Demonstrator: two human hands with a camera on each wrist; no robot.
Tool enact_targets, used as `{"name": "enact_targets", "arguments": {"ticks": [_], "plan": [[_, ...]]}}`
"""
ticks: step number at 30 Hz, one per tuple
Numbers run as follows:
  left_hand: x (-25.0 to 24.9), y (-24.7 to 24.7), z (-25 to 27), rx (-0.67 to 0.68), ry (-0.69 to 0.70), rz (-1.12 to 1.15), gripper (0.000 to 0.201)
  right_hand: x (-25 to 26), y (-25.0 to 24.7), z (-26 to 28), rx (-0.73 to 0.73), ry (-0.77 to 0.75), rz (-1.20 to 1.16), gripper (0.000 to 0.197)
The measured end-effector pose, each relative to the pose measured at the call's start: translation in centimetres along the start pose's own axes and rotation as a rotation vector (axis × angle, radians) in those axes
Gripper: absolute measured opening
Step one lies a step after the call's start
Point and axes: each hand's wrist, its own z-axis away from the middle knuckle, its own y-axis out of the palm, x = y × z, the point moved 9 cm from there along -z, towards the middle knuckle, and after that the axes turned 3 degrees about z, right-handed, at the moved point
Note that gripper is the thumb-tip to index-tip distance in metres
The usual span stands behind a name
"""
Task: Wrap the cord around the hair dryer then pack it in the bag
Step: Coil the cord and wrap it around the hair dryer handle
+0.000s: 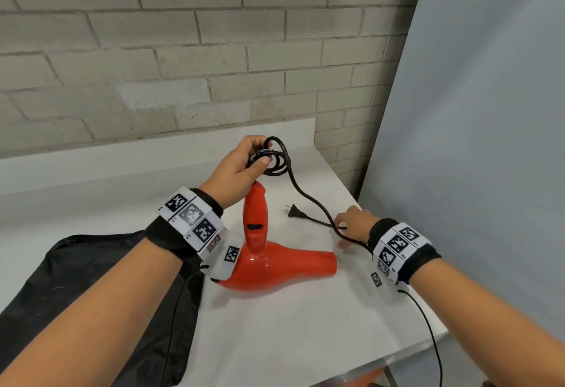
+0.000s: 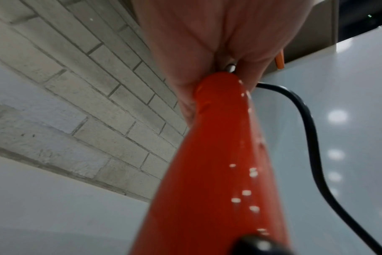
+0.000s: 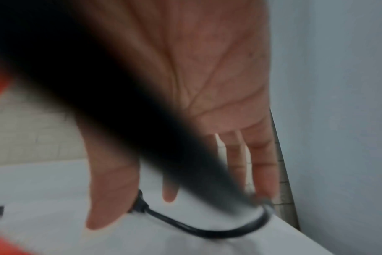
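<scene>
A red hair dryer (image 1: 275, 267) lies on the white table (image 1: 290, 325) with its handle pointing up. Above the handle's tip my left hand (image 1: 241, 163) grips several coiled loops of the black cord (image 1: 305, 197). The left wrist view shows the handle (image 2: 218, 172) rising to my curled hand (image 2: 207, 43), the cord (image 2: 307, 120) trailing off to the right. From the coil the cord runs down to my right hand (image 1: 351, 224), which reaches over it with straight fingers (image 3: 262, 163). The plug (image 1: 295, 211) lies flat on the table just left of that hand. A cord bend (image 3: 207, 231) shows under the palm.
A black bag (image 1: 91, 279) lies flat at the table's left front, partly under my left forearm. A brick wall (image 1: 183, 50) stands behind the table's raised back ledge. A grey-blue panel (image 1: 474, 141) closes the right side, close to the table's right edge.
</scene>
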Motion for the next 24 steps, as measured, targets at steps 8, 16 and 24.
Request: {"name": "enact_targets", "arguments": {"ticks": [8, 16, 24], "plan": [[-0.3, -0.4, 0.3, -0.036, -0.014, 0.08, 0.026, -0.8, 1.0, -2.1, -0.02, 0.06, 0.032, 0.033], [-0.6, -0.7, 0.6, -0.086, -0.016, 0.137, 0.035, -1.2, 1.9, -2.2, -0.045, 0.089, 0.024, 0.041], [-1.0, -0.6, 0.5, -0.122, -0.024, 0.169, 0.04, 0.0, 1.3, -2.4, -0.022, 0.022, -0.04, 0.039]]}}
